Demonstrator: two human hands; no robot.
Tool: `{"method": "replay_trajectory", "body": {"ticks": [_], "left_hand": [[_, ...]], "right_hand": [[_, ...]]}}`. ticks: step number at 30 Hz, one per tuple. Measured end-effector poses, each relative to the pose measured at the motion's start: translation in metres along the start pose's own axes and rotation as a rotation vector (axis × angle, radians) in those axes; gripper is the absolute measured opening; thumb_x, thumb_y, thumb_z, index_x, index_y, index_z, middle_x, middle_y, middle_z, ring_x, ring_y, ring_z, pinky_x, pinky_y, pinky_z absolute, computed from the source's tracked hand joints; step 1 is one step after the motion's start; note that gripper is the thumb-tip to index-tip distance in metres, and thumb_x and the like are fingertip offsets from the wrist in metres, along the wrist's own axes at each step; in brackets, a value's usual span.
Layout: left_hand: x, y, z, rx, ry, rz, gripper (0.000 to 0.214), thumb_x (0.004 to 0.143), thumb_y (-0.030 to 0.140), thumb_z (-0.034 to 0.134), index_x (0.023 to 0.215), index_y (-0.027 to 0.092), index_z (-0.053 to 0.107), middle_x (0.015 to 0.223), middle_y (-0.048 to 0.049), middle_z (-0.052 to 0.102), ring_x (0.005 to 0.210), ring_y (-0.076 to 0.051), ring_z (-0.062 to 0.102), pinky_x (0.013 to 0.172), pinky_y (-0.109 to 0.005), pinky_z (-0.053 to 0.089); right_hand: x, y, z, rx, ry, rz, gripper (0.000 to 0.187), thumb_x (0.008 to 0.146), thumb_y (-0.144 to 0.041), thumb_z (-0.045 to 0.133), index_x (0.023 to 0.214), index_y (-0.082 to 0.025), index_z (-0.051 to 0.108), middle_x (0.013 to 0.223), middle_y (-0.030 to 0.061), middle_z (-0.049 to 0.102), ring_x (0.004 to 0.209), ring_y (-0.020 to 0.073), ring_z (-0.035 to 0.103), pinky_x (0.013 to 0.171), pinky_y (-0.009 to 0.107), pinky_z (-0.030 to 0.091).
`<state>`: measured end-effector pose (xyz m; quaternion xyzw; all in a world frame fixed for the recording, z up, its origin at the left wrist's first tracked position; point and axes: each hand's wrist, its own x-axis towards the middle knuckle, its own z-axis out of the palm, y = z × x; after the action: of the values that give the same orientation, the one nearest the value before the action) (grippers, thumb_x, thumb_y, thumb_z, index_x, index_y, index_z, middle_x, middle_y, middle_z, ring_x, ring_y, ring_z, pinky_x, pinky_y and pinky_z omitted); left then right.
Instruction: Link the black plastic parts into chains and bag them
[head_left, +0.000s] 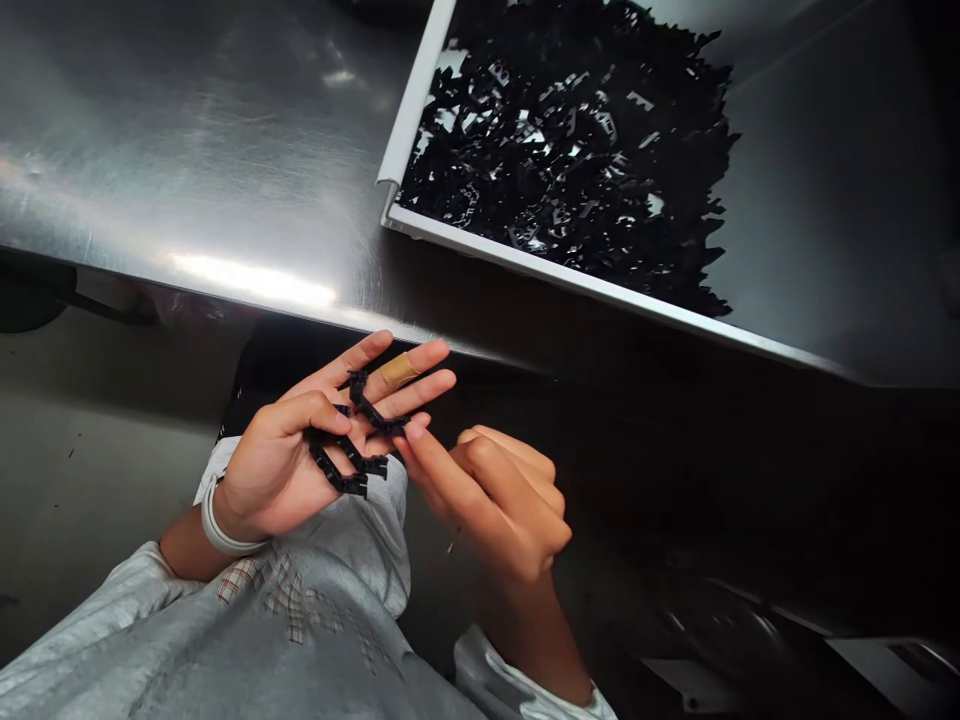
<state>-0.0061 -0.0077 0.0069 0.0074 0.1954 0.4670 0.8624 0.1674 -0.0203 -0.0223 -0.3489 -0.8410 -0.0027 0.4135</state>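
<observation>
My left hand (pixel 281 470) is palm up with its fingers stretched out. Its thumb lies over small black plastic clip-like parts (pixel 337 470) resting on the palm. One bent black part (pixel 367 405) lies across the fingers, and a tan plaster wraps one finger. At that part's near end, the thumb and forefinger of my right hand (pixel 495 495) are pinched together on it; the other right fingers are curled in. The exact shape of the parts is hard to make out.
A white-rimmed tray (pixel 600 290) at the upper right holds a large heap of similar black parts (pixel 555 150). It stands on a shiny metal table (pixel 187 150), whose front edge runs just beyond my hands. Metal-looking objects (pixel 892 670) show dimly at the lower right.
</observation>
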Motion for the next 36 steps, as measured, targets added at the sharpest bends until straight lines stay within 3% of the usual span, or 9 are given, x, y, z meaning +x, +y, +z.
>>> {"method": "replay_trajectory", "body": {"ticks": [10, 17, 22, 27, 31, 36], "left_hand": [[0.001, -0.001, 0.003, -0.004, 0.043, -0.012, 0.047, 0.078, -0.004, 0.043, 0.107, 0.017, 0.072, 0.124, -0.0047, 0.077, 0.120, -0.018, 0.071, 0.100, -0.028, 0.055], [0.000, -0.003, 0.004, 0.018, 0.080, 0.001, 0.042, 0.080, -0.005, 0.047, 0.107, 0.017, 0.071, 0.122, -0.0045, 0.078, 0.120, -0.019, 0.071, 0.122, -0.038, 0.040], [0.001, -0.005, 0.004, 0.055, 0.079, -0.004, 0.045, 0.082, -0.010, 0.049, 0.109, 0.019, 0.070, 0.122, -0.0017, 0.078, 0.119, -0.017, 0.071, 0.124, -0.038, 0.036], [0.001, -0.006, 0.002, 0.017, 0.071, -0.005, 0.035, 0.089, 0.002, 0.047, 0.108, 0.017, 0.072, 0.121, -0.0052, 0.078, 0.119, -0.020, 0.072, 0.120, -0.037, 0.042], [0.000, -0.005, 0.001, -0.004, 0.073, -0.016, 0.032, 0.089, 0.010, 0.049, 0.109, 0.017, 0.073, 0.123, -0.0078, 0.077, 0.124, -0.026, 0.069, 0.124, -0.044, 0.036], [0.000, -0.004, 0.002, 0.072, 0.065, -0.041, 0.047, 0.079, -0.005, 0.050, 0.113, 0.020, 0.070, 0.129, -0.0065, 0.075, 0.134, -0.027, 0.061, 0.129, -0.049, 0.025]], "right_hand": [[-0.005, -0.001, 0.005, -0.037, 0.064, 0.063, 0.007, 0.095, -0.009, 0.065, 0.099, -0.013, 0.069, 0.056, -0.0054, 0.051, 0.050, 0.0101, 0.044, 0.050, 0.024, 0.043], [-0.004, -0.004, 0.006, -0.032, 0.056, 0.104, 0.007, 0.094, -0.009, 0.065, 0.098, -0.014, 0.068, 0.057, -0.0051, 0.054, 0.049, 0.0105, 0.046, 0.050, 0.024, 0.043], [-0.005, -0.005, 0.005, -0.035, 0.030, 0.096, 0.008, 0.095, -0.008, 0.064, 0.099, -0.014, 0.067, 0.056, -0.0061, 0.052, 0.050, 0.0108, 0.045, 0.052, 0.025, 0.044], [-0.007, -0.004, 0.004, -0.007, 0.031, 0.099, 0.009, 0.093, -0.007, 0.066, 0.099, -0.013, 0.068, 0.057, -0.0059, 0.051, 0.049, 0.0106, 0.044, 0.049, 0.025, 0.042], [-0.010, -0.005, 0.003, -0.027, 0.034, 0.118, 0.010, 0.094, -0.011, 0.066, 0.100, -0.018, 0.068, 0.056, -0.0065, 0.052, 0.048, 0.0102, 0.045, 0.050, 0.024, 0.044], [-0.011, -0.005, 0.003, 0.001, 0.025, 0.121, 0.011, 0.092, -0.009, 0.067, 0.100, -0.017, 0.068, 0.056, -0.0066, 0.051, 0.047, 0.0098, 0.044, 0.048, 0.024, 0.043]]}}
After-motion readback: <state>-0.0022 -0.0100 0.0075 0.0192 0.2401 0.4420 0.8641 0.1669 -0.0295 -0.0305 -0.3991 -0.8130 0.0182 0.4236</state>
